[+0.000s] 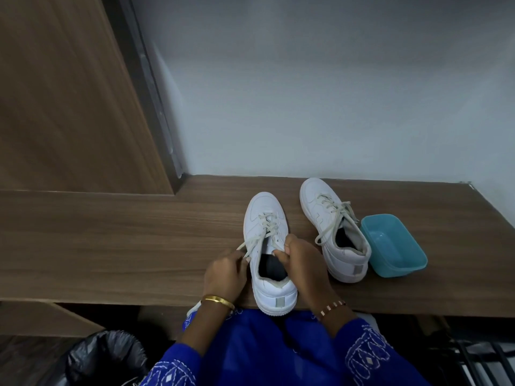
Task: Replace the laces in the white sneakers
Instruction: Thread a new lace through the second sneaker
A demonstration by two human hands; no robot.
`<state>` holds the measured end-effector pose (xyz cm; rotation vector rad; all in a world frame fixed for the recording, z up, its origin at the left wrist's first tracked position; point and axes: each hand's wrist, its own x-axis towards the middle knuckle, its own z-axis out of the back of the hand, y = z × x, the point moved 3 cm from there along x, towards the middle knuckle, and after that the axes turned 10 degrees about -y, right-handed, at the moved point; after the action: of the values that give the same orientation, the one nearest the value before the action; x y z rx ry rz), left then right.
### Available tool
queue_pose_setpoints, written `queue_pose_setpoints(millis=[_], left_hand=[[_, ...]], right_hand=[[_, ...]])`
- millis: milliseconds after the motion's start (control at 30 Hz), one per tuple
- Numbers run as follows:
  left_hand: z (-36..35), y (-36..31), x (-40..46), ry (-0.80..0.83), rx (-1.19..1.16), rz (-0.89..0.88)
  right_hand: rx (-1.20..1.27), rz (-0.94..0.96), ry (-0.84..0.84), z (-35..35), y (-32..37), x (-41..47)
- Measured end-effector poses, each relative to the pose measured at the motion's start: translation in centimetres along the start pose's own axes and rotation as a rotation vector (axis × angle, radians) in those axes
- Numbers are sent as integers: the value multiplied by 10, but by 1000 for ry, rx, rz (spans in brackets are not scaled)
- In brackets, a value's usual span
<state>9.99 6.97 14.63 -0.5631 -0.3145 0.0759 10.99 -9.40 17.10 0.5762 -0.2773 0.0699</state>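
Two white sneakers stand on a wooden counter [139,246], toes pointing away from me. The nearer sneaker [269,263] is right in front of me, its heel at the counter's front edge. Its off-white lace [252,245] is loose at the top eyelets, with an end trailing off to the left. My left hand [225,271] pinches that lace end beside the shoe. My right hand [302,263] grips the shoe's tongue and collar on the right side. The second sneaker [334,229] stands further right, laced, with loose ends draped over its side.
A teal plastic tub [395,246] sits just right of the second sneaker. A grey wall rises behind the counter, and a wooden panel [69,93] stands at the left. A bin with a black liner [106,358] is below the counter at my left.
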Motion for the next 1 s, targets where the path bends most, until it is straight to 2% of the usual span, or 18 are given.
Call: queue_pose_setpoints(millis=[67,133,233,300,400,500,633,833,1000], left_hand=[[4,1,4,29,-127,102],[8,3,8,90,-496,267],[20,1,17,141,-1006,629],[28,-4,25,224,-1138,781],[37,-13,31,367,-1310,969],[45,-25,36,379,-1526,1109],[47,-30,41,331,-1658,1252],[42,-28,44,285,-1699,1371],[39,-20,39,343,-1635,1349]], right_hand=[[-6,-5,8,3,1,0],[19,-19,-9,7,4,0],[93,-35,-61,15,19,-2],[108,-36,-34,16,30,-5],[150,-59,102,14,47,-11],[245,-101,194,6,61,-16],[378,-184,284,-5,71,-17],[554,-300,314,6,75,-13],[798,-668,391,32,61,3]])
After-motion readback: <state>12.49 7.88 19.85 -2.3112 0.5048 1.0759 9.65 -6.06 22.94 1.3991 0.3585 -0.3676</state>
